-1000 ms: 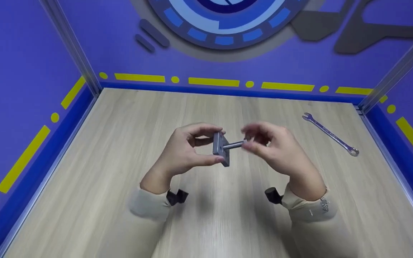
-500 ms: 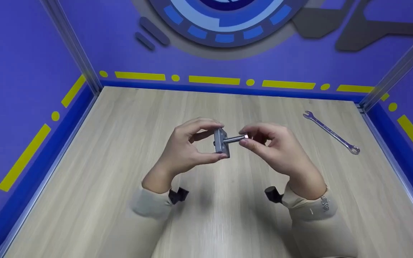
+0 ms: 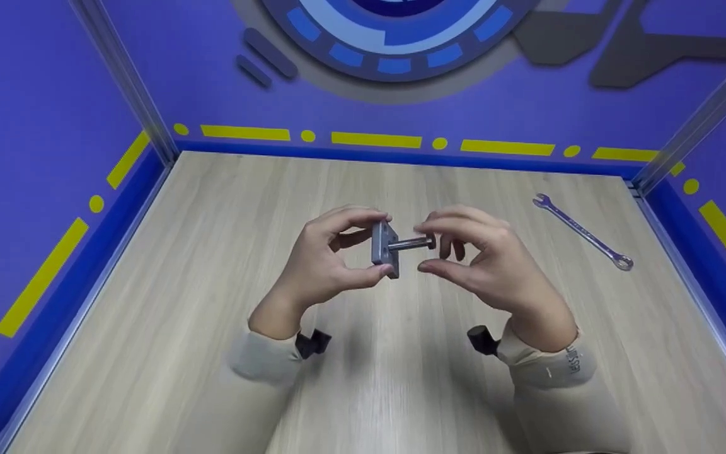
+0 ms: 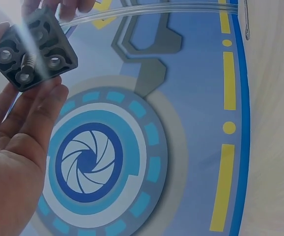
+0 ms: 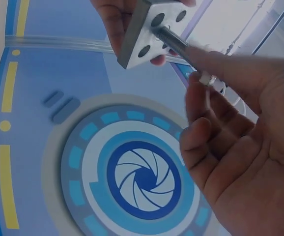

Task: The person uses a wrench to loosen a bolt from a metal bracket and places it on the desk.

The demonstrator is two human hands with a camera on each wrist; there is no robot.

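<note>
your left hand [image 3: 317,261] is pinching the grey block [image 3: 384,243] edgewise, seemingly leaving the bolt [image 3: 411,244] free for your right hand [image 3: 489,261], fingers parted.

Glare across block [image 4: 40,52]; soft shadows

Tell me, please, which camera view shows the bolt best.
The head view: it shows the bolt uncovered from the plate to its head. The left wrist view shows only the threaded end; in the right wrist view, the right hand partly hides the bolt.
</note>
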